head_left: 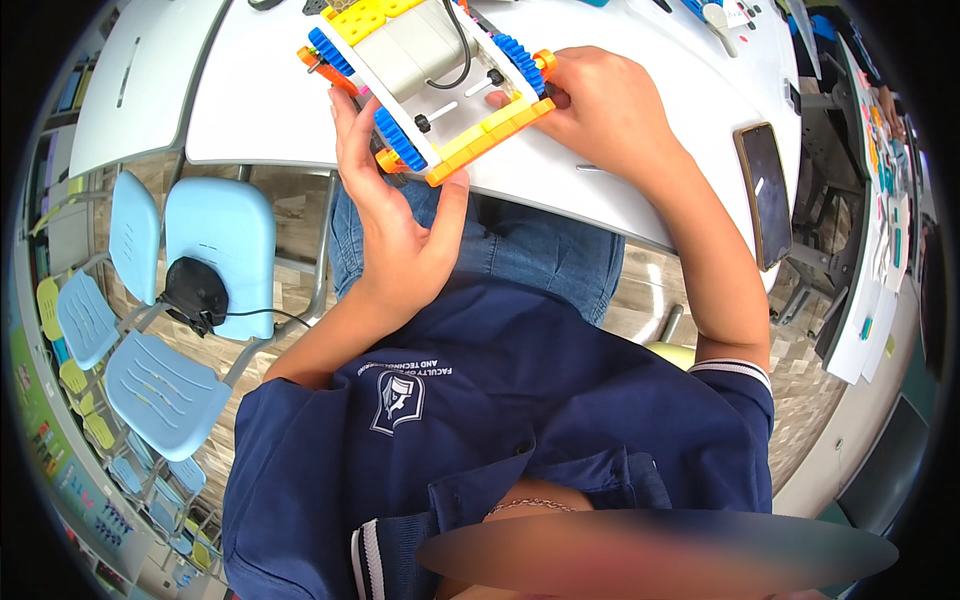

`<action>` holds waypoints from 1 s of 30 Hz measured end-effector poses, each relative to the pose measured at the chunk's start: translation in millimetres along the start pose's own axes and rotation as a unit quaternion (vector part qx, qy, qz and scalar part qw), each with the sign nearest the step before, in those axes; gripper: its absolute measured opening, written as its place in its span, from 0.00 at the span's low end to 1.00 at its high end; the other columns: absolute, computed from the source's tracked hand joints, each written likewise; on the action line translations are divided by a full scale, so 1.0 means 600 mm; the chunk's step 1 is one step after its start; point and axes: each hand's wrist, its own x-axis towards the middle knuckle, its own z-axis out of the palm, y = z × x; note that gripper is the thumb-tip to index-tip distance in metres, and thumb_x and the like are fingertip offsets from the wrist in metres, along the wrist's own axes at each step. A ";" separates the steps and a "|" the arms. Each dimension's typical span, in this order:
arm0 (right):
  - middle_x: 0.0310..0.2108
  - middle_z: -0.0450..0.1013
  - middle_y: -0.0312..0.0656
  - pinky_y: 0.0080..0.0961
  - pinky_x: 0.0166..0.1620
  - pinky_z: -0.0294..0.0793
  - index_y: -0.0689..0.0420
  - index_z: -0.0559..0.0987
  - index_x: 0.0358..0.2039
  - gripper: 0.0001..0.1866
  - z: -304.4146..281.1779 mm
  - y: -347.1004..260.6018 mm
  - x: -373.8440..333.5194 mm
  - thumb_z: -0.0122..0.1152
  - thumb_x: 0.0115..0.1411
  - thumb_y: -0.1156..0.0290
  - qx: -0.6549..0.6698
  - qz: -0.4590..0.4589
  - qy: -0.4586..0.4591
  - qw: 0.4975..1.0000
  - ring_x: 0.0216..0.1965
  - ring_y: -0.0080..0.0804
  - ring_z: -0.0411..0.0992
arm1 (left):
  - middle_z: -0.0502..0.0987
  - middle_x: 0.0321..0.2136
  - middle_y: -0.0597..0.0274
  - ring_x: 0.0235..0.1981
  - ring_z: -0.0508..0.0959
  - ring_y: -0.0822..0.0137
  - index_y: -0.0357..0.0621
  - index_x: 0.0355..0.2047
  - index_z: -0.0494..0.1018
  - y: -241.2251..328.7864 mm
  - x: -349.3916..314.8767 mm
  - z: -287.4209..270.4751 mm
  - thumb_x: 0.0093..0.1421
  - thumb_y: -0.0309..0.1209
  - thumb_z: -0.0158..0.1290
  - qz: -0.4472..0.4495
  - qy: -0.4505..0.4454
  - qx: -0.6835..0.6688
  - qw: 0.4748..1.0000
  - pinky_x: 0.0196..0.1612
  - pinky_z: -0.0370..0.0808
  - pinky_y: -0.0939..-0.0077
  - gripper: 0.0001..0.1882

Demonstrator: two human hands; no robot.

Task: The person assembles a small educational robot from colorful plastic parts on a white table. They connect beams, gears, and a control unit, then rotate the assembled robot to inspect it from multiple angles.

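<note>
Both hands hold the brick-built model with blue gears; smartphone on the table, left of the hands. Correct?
Wrong side: in the head view, the smartphone lies on the table to the right of the left hand and right hand, which do hold the brick-built model with blue gears.

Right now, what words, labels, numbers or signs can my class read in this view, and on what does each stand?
Navy shirt: pale, upside-down lettering beside a shield emblem; partly legible, but not copied out here.
White label at the upper right: marks too small and blurred to read.
Block-built model: no readable text.
</note>
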 end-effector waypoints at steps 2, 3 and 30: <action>0.22 0.77 0.46 0.39 0.31 0.76 0.59 0.82 0.24 0.19 0.001 0.000 0.000 0.65 0.52 0.53 0.003 0.003 -0.003 1.000 0.27 0.43 0.77 | 0.35 0.68 0.30 0.71 0.40 0.40 0.31 0.66 0.44 0.000 0.000 0.000 0.57 0.22 0.56 0.002 0.002 0.000 1.000 0.68 0.43 0.54 0.42; 0.22 0.77 0.46 0.39 0.30 0.76 0.58 0.82 0.24 0.19 0.001 0.000 0.000 0.65 0.53 0.53 0.004 0.001 -0.001 1.000 0.27 0.43 0.77 | 0.35 0.68 0.30 0.71 0.40 0.41 0.32 0.66 0.44 0.000 0.000 0.000 0.56 0.23 0.57 0.003 0.004 0.000 1.000 0.68 0.43 0.54 0.43; 0.21 0.74 0.30 0.12 0.26 0.62 0.57 0.82 0.33 0.08 -0.113 0.068 -0.009 0.71 0.54 0.71 0.169 0.006 0.192 0.967 0.22 0.11 0.64 | 0.51 0.67 0.47 0.71 0.46 0.57 0.34 0.63 0.53 0.204 0.165 -0.085 0.69 0.42 0.40 0.680 0.326 -0.042 0.655 0.72 0.44 0.58 0.30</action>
